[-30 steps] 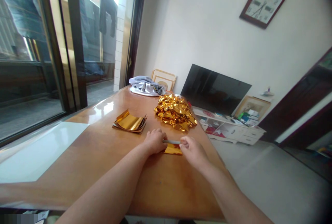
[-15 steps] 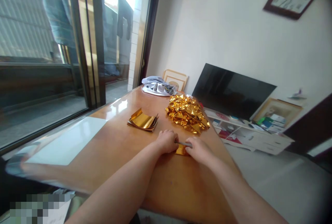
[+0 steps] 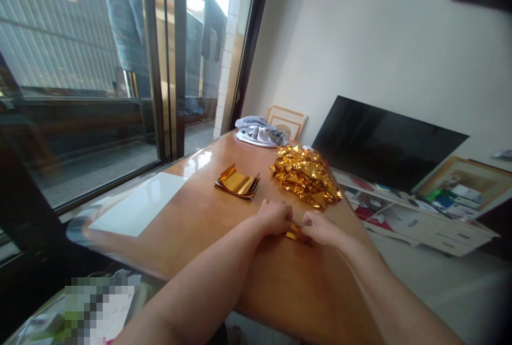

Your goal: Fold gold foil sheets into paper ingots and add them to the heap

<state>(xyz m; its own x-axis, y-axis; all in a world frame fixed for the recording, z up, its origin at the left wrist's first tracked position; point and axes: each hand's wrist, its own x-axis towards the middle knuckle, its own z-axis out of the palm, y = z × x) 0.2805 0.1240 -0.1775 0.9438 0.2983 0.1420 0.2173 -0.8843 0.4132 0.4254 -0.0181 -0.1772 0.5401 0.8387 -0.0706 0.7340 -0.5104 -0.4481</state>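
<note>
A small sheet of gold foil paper [image 3: 294,232] lies on the wooden table between my two hands, its far edge turned up. My left hand [image 3: 276,217] is closed on the sheet's left end, fingers curled. My right hand [image 3: 320,227] pinches the right end between thumb and fingers. Beyond my left hand sits a stack of curled gold foil sheets [image 3: 239,182]. A heap of folded, shiny gold foil pieces [image 3: 306,174] lies past my right hand.
The wooden table [image 3: 192,243] has a white sheet [image 3: 138,203] on its left side. Bundled cloth [image 3: 260,131] rests at its far end. To the right stand a black television [image 3: 384,145] and a low white cabinet [image 3: 424,225]. A glass door [image 3: 120,121] is on the left.
The view has swung left, so everything appears shifted to the right. Both hands still grip the gold sheet, and less of its raised far edge shows between them.
</note>
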